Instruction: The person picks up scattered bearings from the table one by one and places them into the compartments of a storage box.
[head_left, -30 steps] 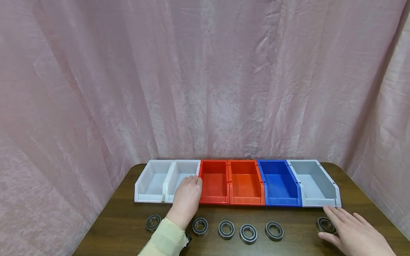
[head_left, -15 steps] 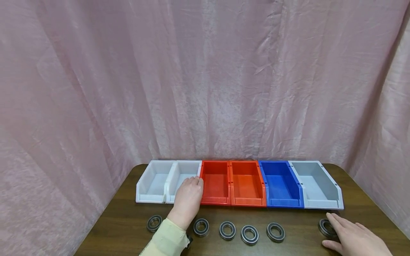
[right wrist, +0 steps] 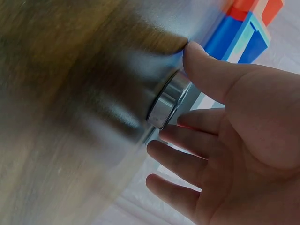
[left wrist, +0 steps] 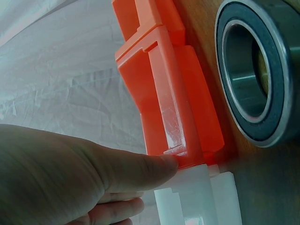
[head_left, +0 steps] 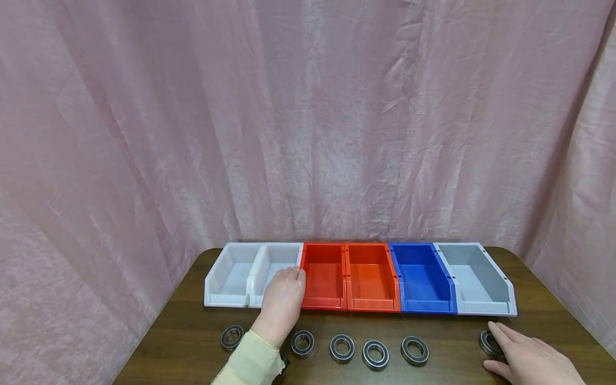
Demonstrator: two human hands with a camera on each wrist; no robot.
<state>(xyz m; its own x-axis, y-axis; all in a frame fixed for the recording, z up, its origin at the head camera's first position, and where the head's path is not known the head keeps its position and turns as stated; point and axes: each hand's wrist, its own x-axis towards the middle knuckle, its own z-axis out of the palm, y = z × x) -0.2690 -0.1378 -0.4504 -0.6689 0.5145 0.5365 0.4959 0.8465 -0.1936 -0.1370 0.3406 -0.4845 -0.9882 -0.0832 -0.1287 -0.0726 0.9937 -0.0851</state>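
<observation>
Bearing at far right (right wrist: pixel 165 105): lying on the brown table (head_left: pixel 168 337), in front of the grey bin (head_left: pixel 483 307), between thumb and fingers of the right hand.
Right hand (head_left: pixel 534 355): well open round that bearing, with fingers spread and nearly straight; cannot tell whether touching it.
Left hand (head_left: pixel 283 294): at the front of the second white bin (head_left: pixel 275 254), next to the red bin (head_left: pixel 324 272); loosely relaxed, with thumb straight and fingers slightly bent, grasping nothing visible.
Five other bearings (head_left: pixel 406 353): lying apart in a loose row before the bins, partly beside the left sleeve (head_left: pixel 255 355).
Remaining bins: white (head_left: pixel 236 272), orange (head_left: pixel 370 272) and blue (head_left: pixel 423 275), side by side.
Backdrop: pink curtain (head_left: pixel 337 123).
</observation>
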